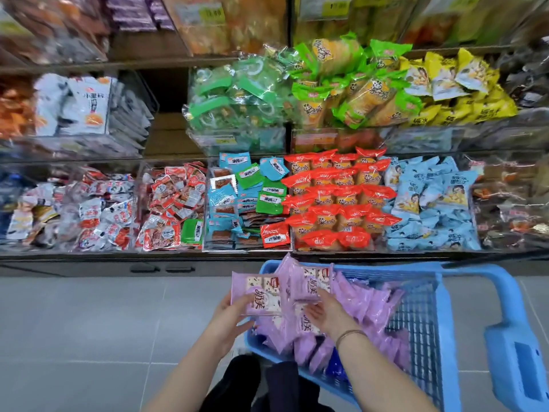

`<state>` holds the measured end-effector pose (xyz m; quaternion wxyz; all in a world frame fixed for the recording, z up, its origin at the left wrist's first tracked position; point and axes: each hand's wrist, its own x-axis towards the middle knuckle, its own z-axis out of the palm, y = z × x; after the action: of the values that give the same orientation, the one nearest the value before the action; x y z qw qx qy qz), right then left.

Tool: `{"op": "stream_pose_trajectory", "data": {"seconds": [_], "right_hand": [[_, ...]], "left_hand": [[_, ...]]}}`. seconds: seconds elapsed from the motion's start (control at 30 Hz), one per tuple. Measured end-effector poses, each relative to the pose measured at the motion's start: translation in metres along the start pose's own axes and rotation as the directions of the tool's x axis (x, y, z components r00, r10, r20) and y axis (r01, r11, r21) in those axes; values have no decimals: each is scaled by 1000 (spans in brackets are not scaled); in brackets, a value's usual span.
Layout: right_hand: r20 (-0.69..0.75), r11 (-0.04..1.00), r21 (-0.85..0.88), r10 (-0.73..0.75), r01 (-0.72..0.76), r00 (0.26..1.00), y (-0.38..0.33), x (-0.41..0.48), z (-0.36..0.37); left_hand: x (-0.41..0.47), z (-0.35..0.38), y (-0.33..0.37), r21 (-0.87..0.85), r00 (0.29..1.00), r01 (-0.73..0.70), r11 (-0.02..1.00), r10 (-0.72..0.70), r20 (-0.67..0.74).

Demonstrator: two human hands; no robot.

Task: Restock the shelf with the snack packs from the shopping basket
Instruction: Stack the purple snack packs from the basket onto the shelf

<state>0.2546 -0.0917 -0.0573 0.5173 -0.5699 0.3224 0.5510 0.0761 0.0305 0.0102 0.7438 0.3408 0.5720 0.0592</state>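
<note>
Snack packs (371, 298) in purple wrap sit piled in the blue shopping basket (386, 266), right in front of the shelf (89, 257). Left hand (231, 319) grips one pack (261, 292), right hand (329, 315) pinches a second pack (306, 286) just beside it, above the pile.

A: The lilac plastic snack packs (261, 292) show white squares speckled dark, plus a small red logo.
B: The plastic mesh shopping basket (445, 337) is plain sky blue.
A: The crimped shelf packets (335, 200) are red over orange. The floor tiles (89, 322) are grey.
</note>
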Motion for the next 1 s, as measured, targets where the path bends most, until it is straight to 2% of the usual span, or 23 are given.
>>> {"op": "stream_pose_trajectory", "data": {"seconds": [0.17, 0.3, 0.63, 0.77, 0.87, 1.0], "right_hand": [[-10, 997, 79, -23, 23, 1000, 2, 10, 19], [6, 957, 285, 55, -55, 998, -4, 9, 39], [-68, 925, 355, 169, -134, 983, -18, 20, 61], [-117, 945, 296, 178, -136, 977, -17, 20, 57], [-154, 967, 238, 127, -89, 980, -11, 11, 48], [-42, 999, 38, 19, -17, 999, 8, -22, 33]], "left_hand": [[-4, -14, 5, -109, 999, -32, 994, 34, 12], [-2, -15, 4, -155, 999, -24, 988, 31, 43], [-1, -31, 12, -223, 997, -36, 974, 50, 56], [-1, -34, 15, -215, 998, -47, 975, 56, 33], [0, -34, 16, -117, 999, -49, 992, 50, 5], [5, -31, 16, -64, 1000, 5, 998, -5, 2]]}}
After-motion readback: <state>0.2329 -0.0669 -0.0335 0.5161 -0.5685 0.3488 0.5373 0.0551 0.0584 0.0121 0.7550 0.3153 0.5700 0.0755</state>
